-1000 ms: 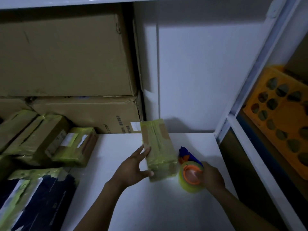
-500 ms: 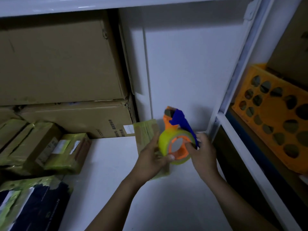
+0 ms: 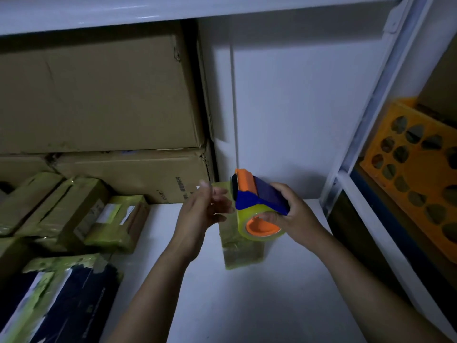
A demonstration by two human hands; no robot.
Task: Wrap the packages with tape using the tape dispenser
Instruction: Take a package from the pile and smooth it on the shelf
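Above the white surface [image 3: 247, 305], your right hand [image 3: 296, 214] grips the tape dispenser [image 3: 257, 200], with fingers [image 3: 269, 216] curled into the orange core of the roll. Your left hand [image 3: 200, 211] has its fingers loosely spread and holds nothing, just beside the dispenser's front edge. Below them, the taped package [image 3: 243, 251] lies on the surface.

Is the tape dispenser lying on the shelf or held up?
Held up: the right hand grips the blue-and-orange plastic tape dispenser over the tape-wrapped cardboard package.

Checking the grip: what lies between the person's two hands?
In the head view, the blue-and-orange plastic tape dispenser with yellowish roll, gripped by the right hand.
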